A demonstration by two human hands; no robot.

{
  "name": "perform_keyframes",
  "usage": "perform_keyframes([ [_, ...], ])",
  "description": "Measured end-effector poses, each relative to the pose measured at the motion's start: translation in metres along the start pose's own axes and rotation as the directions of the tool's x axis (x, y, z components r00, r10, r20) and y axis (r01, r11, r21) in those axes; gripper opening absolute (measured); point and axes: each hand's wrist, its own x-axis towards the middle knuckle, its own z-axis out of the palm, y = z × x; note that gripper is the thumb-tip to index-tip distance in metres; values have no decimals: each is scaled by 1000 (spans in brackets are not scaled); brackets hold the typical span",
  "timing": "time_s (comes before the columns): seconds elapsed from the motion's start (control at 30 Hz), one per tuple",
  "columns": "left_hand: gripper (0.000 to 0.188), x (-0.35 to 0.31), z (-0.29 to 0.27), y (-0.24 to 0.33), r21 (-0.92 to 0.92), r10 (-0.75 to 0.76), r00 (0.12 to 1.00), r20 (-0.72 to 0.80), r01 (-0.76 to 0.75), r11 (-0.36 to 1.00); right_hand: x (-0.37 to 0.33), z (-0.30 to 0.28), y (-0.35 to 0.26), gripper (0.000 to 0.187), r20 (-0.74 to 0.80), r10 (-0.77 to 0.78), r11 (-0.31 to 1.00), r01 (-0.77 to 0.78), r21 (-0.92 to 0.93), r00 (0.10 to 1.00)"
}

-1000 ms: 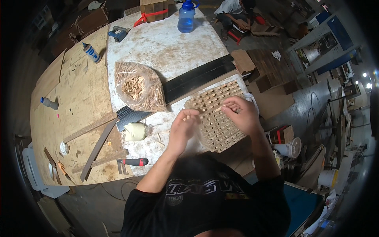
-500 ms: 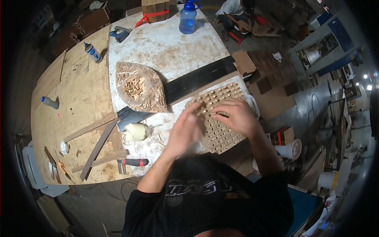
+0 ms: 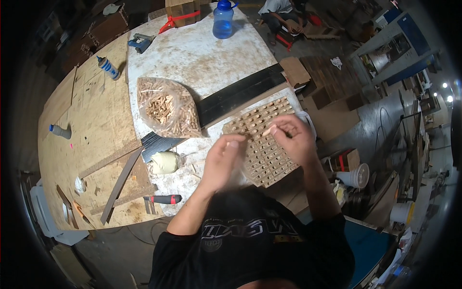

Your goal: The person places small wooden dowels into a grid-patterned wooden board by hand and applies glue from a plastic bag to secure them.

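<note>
In front of me lies a tan board (image 3: 267, 169) with rows of holes. Short wooden dowels (image 3: 256, 117) stand in its farther rows, while the nearer holes look bare. Over the board, my right hand (image 3: 296, 137) pinches a wooden dowel (image 3: 269, 130) between thumb and fingertips. My left hand (image 3: 222, 161) hovers at the board's left edge with curled fingers, partly smeared by motion; what it holds is hidden. Beyond it an open clear plastic bag (image 3: 168, 108) full of dowels rests on the table, partly on a black plank (image 3: 236, 100).
A pale wrapped bundle (image 3: 164, 163) and a red-and-black handled tool (image 3: 166, 199) lie left of my left arm. Farther off are a blue water bottle (image 3: 223, 23), a nail gun (image 3: 140, 43) and a glue bottle (image 3: 109, 68). Another person (image 3: 280, 14) sits beyond the table.
My right hand has lifted slightly and turned, and the dowel in its fingertips now shows. My left hand has shifted slightly down, its fingers more curled.
</note>
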Motion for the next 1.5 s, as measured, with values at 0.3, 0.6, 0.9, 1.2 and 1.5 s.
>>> perform_keyframes([
  [0.3, 40, -1, -8, 12, -38, -83, 996, -19, 82, 996, 14, -14, -6, 7, 277, -274, 741, 385, -550, 921],
  [0.6, 45, 3, 8, 20, -63, -60, 998, -22, 58, 996, 16, -12, -4, 9, 438, -325, 558, 544, -627, 838],
  [0.9, 56, -4, 18, 12, 8, -66, 986, 152, 66, 998, -15, -3, -36, 32, 324, -72, 929, 181, -322, 943],
  [1.2, 61, 5, 27, -11, 296, 198, 970, 140, -231, 927, -37, -5, -2, 16, 374, -64, 994, 28, 101, 925],
  [1.5, 32, -1, 36, -2, -104, -60, 998, 33, 63, 993, -26, -19, 0, 18, 182, 118, 990, -130, 53, 976],
])
